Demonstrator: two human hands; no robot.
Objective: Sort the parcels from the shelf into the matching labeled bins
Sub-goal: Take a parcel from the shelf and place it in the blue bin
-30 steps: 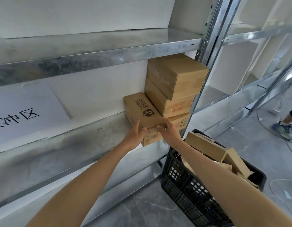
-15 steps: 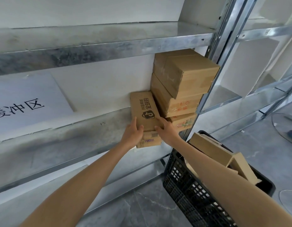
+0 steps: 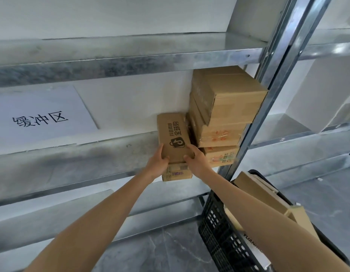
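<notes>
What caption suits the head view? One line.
Left hand and right hand grip a printed parcel at the metal shelf beside stacked boxes.

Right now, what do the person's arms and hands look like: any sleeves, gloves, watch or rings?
Both are bare. The left hand and right hand wear no gloves, and no ring is visible. The left forearm and right forearm carry no sleeve, watch or band up to the picture's lower edge.

Bright even daylight, soft shadows under the shelves, dull glare on metal, wide-angle bending at edges, slight softness
</notes>
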